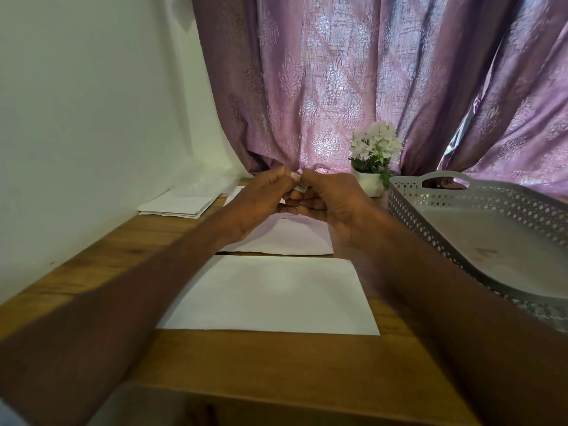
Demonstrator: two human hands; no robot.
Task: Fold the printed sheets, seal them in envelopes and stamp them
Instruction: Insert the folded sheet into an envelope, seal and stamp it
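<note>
1. Both hands are raised over the surface [276, 364]. Left hand [261, 204] and right hand [329, 207] meet at a tiny pale scrap [298, 179]. Fingers of both are curled and pinch it at the tips. Probably a stamp, but it's too small to confirm.
2. Handling of the scrap: near weightless, floppy, easy to drop or crease. If it's adhesive it'll cling to skin. Best held by the edges only, fingertip pinch, low force.
3. Near envelope [270, 296] lies flat on the surface, just below the hands. Light, thin and bendy, and it'll slide on wood. Judgement: pin it with a flat hand while pressing the stamp on.
4. Second envelope [276, 238] sits just behind it, far part covered by the hands. Can't tell whether the flap is sealed.
5. Paper stack [181, 204] at far left by the wall. Print and sheet count not readable.
6. Tray [436, 204] on the right, cut off by the frame edge. A dark item behind its handle is unidentifiable.
7. Hidden: the scrap's face and backing, and most fingertips. Lower frame is mostly forearms, somewhat blurred.
</note>
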